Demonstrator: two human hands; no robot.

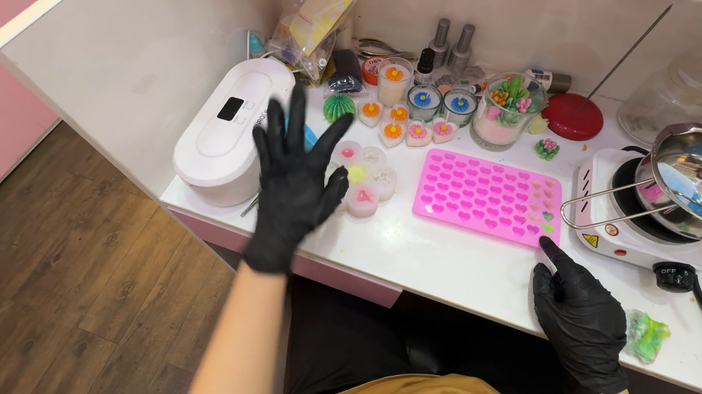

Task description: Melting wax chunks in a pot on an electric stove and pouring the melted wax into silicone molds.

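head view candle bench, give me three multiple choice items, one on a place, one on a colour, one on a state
1. Where does the right hand rest?
A. on the white machine
B. at the near right corner of the pink heart mould
C. inside the metal pot

2. What colour are the gloves on both hands?
A. black
B. blue
C. white

3. How is the left hand held?
A. closed around a jar
B. flat on the counter
C. raised, fingers spread, holding nothing

Answers:
1 B, its forefinger touches the edge of the pink heart mould on the white counter.
2 A, both gloves are plainly black.
3 C, it hovers open in front of the white machine and the small round candles, gripping nothing.
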